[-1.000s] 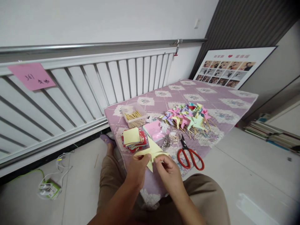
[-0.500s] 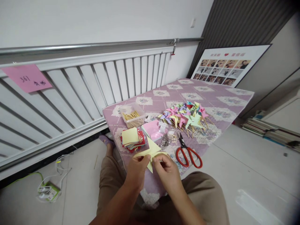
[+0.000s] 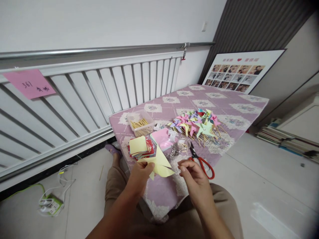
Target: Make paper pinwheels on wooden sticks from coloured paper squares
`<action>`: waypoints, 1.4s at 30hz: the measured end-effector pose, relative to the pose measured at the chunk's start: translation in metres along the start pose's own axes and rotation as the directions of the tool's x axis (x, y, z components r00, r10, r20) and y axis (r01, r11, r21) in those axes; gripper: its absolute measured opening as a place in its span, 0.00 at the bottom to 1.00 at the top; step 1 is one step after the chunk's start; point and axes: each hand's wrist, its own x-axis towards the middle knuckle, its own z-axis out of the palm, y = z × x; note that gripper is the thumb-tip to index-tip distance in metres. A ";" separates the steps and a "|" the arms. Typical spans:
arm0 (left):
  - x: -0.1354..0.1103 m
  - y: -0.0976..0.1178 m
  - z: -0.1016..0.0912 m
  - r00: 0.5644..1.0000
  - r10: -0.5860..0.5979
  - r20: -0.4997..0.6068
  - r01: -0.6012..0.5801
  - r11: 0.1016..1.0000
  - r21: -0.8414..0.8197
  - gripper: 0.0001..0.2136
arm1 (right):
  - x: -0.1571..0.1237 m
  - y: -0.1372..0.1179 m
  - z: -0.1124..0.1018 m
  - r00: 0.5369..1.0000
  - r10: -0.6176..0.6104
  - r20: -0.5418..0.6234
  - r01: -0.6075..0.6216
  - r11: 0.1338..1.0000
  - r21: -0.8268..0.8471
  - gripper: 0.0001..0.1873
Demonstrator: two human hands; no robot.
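Observation:
My left hand [image 3: 142, 173] pinches a yellow paper pinwheel blank [image 3: 160, 162] with cut, pointed flaps, raised over the near corner of the table. To its right, my right hand [image 3: 194, 176] is apart from the paper, thumb and forefinger drawn together. Whatever its fingertips hold, if anything, is too small to make out. Behind the right hand lie red-handled scissors [image 3: 206, 166], partly covered by it. A stack of coloured paper squares [image 3: 140, 146] sits beyond my left hand. Small metal pins [image 3: 174, 151] are heaped beside a round clear container [image 3: 183, 145].
Finished paper pinwheels [image 3: 196, 124] on sticks are piled further back. A plastic box [image 3: 141, 122] holds wooden sticks, near a pink paper pad [image 3: 161, 137]. The patterned tablecloth [image 3: 185, 93] runs along a white radiator [image 3: 119, 83]. A power strip [image 3: 53, 204] lies on the floor.
My right hand has let go of the yellow paper and moved right, in front of the scissors. My left hand has shifted slightly left, keeping the paper, whose right flap now lies loose.

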 end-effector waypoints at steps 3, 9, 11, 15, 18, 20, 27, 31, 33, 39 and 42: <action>0.001 0.006 -0.006 0.993 -0.031 0.111 0.041 0.995 -0.092 0.08 | 0.008 -0.001 -0.008 0.987 0.066 0.143 -0.073 0.997 0.041 0.07; -0.001 0.019 -0.011 0.936 -0.058 0.347 0.111 0.985 -0.133 0.14 | 0.010 -0.022 -0.011 0.907 0.015 0.421 -0.022 1.000 0.013 0.07; -0.002 0.023 -0.012 0.914 -0.051 0.403 0.094 0.992 -0.088 0.13 | 0.009 -0.026 -0.012 0.877 0.020 0.480 -0.012 1.000 -0.021 0.09; -0.005 0.030 -0.013 0.886 -0.079 0.457 0.081 0.997 0.016 0.10 | 0.007 -0.028 -0.012 0.860 0.031 0.510 0.019 0.996 -0.092 0.11; -0.006 0.033 -0.013 0.875 -0.087 0.476 0.050 0.995 0.089 0.09 | 0.010 -0.028 -0.012 0.863 0.036 0.503 0.019 0.994 -0.104 0.08; -0.007 0.033 -0.014 0.873 -0.084 0.481 0.015 0.989 0.145 0.08 | 0.014 -0.030 -0.012 0.851 0.038 0.524 0.011 0.996 -0.090 0.06; -0.006 0.025 -0.017 0.912 -0.049 0.406 -0.096 0.939 0.329 0.08 | 0.020 -0.038 -0.012 0.816 0.007 0.578 0.071 0.991 -0.112 0.09; -0.004 0.017 -0.016 0.930 -0.009 0.367 -0.150 0.903 0.403 0.07 | 0.019 -0.047 -0.006 0.794 -0.022 0.608 0.195 0.956 -0.219 0.10; -0.003 0.014 -0.014 0.940 0.000 0.342 -0.156 0.890 0.428 0.08 | 0.018 -0.049 -0.002 0.800 -0.030 0.600 0.237 0.933 -0.270 0.10; -0.004 0.014 -0.009 0.960 0.000 0.278 -0.148 0.846 0.512 0.10 | 0.017 -0.044 0.007 0.844 -0.096 0.528 0.330 0.869 -0.370 0.10; -0.006 0.017 -0.006 0.964 -0.003 0.266 -0.141 0.842 0.521 0.10 | 0.018 -0.041 0.009 0.852 -0.116 0.511 0.357 0.842 -0.404 0.10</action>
